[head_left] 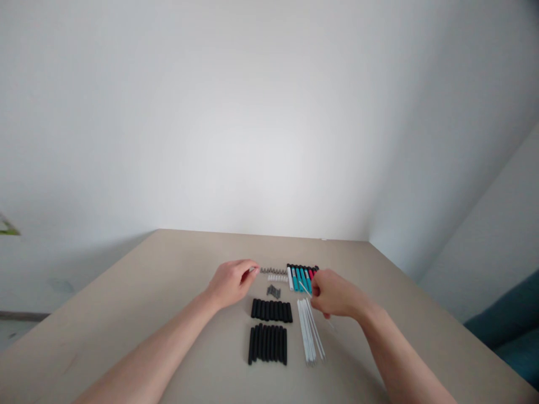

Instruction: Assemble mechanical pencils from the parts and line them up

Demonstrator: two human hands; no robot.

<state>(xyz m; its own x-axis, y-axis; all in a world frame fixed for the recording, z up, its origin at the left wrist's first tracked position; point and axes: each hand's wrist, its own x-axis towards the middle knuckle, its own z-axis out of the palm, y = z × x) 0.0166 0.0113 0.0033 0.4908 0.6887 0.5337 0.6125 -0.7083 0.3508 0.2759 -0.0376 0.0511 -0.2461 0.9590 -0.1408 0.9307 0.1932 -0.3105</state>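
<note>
In my right hand (334, 293) is a thin white stick like a pen refill (305, 288), pinched and slanting out past the fingers on both sides. Below that hand lies a bundle of similar white refills (308, 332). Teal, white and red pen barrels (296, 278) with black ends form a row just behind it. My left hand (234, 282) has thumb and forefinger pinched together beside a row of small dark grey parts (273, 271); whatever sits between the fingertips is too small to make out.
Small clear parts (277, 278) lie in a row, with a cluster of small grey springs (273, 292) nearer to me. Two rows of black tubes, a shorter set (272, 311) and a longer set (268, 344), lie in front. The beige table (202, 247) meets a white wall.
</note>
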